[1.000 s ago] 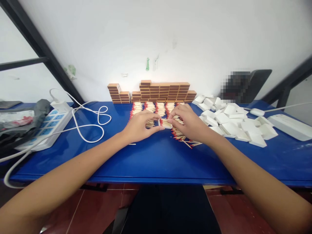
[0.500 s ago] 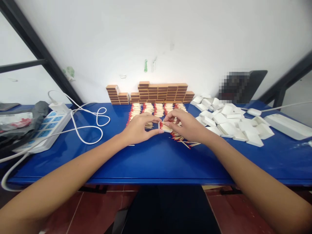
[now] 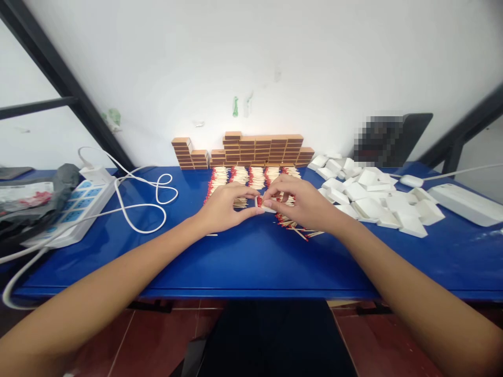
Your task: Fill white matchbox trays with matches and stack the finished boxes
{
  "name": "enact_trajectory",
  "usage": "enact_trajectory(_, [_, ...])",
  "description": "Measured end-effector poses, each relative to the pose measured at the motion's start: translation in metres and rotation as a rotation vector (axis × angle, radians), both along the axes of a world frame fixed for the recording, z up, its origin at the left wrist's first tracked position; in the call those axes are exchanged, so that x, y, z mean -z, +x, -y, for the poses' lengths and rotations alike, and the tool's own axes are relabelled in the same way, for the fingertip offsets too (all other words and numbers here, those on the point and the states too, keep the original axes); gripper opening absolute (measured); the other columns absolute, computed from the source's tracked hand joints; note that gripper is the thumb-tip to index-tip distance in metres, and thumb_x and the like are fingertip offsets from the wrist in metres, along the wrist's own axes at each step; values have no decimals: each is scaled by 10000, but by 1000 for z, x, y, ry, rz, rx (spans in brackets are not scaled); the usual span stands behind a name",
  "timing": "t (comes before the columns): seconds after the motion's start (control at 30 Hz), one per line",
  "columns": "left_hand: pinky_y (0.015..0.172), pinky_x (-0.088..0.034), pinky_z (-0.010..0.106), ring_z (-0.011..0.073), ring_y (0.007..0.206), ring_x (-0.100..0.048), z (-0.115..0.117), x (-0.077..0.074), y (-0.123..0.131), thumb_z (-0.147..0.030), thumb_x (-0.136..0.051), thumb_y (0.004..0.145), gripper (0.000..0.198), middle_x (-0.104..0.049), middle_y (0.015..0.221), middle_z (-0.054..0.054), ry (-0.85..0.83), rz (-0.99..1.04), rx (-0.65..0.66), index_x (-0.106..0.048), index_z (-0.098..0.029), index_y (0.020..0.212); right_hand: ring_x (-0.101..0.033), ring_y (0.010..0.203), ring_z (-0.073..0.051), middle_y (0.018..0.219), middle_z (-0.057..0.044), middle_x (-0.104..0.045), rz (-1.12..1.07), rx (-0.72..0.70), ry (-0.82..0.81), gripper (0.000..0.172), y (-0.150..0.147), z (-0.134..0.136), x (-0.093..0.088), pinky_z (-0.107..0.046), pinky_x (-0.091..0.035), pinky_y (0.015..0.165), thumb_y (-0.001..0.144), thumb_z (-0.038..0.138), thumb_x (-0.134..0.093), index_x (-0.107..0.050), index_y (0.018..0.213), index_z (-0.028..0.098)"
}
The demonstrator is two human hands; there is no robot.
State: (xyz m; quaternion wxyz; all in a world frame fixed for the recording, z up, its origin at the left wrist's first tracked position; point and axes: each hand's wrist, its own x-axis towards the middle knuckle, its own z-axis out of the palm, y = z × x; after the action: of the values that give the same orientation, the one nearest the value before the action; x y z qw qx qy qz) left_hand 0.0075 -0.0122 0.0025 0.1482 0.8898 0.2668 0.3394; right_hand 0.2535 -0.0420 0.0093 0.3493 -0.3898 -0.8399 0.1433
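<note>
Between my hands is a small white matchbox tray (image 3: 269, 209) with red-tipped matches (image 3: 260, 201) in it. My left hand (image 3: 222, 210) pinches the tray's left end between thumb and fingers. On the other side, my right hand (image 3: 308, 205) has its thumb and fingertips closed over the matches in the tray, partly hiding them. Behind both hands, loose matches (image 3: 257, 178) lie in several side-by-side rows. A few stray matches (image 3: 301, 233) spread out below my right hand.
Stacked brown matchboxes (image 3: 271, 149) line the wall. White empty trays (image 3: 369, 196) are heaped on the right, near a dark tablet-like object (image 3: 412, 139) and a long white box (image 3: 466, 204). On the left of the blue table (image 3: 251, 262) are a power strip (image 3: 78, 209) and looping white cable (image 3: 124, 212).
My right thumb has lifted and shifted slightly left over the tray, drawing closer to the fingertips. My left hand keeps its hold on the tray.
</note>
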Motion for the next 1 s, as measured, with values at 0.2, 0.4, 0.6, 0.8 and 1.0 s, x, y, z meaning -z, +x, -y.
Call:
enact_trajectory(0.2, [880, -593, 347, 219, 978, -764, 1, -1, 0, -432, -848, 911, 281, -835, 1085, 39, -33, -2, 0, -799, -241, 1111, -596, 802, -210, 921, -54, -663, -16, 36, -13, 172, -2, 0, 1, -371, -512, 739, 983, 395, -720, -757, 891, 255])
enact_trajectory(0.4, [924, -612, 358, 224, 1015, -777, 2, -2, 1, -429, -835, 920, 284, -836, 1133, 49, -46, 17, -14, -795, -232, 1122, -624, 834, -220, 917, -57, -702, -46, 34, 5, 168, -1, -1, 0, -368, -509, 736, 991, 390, -705, -730, 906, 247])
enact_trajectory(0.6, [843, -630, 320, 212, 984, -782, 1, 1, 0, -452, -851, 901, 326, -835, 1091, 48, -70, 43, -14, -797, -223, 1127, -612, 828, -230, 890, -58, -689, -21, 102, 85, 115, 2, -3, 1, -377, -482, 732, 979, 317, -672, -695, 895, 242])
enact_trajectory(0.8, [842, -616, 321, 205, 962, -774, 0, 2, 1, -446, -863, 896, 324, -829, 1065, 51, -56, 41, -14, -800, -207, 1105, -607, 817, -222, 904, -56, -683, 28, 91, 91, 82, 5, -6, 4, -376, -488, 742, 963, 280, -680, -699, 894, 239])
enact_trajectory(1.0, [890, -612, 360, 221, 990, -777, 1, 1, 0, -435, -855, 905, 302, -833, 1084, 49, -48, 27, -27, -793, -226, 1113, -629, 787, -213, 867, -49, -708, 0, 123, 15, 138, 3, -7, 5, -356, -491, 706, 973, 342, -676, -703, 888, 237])
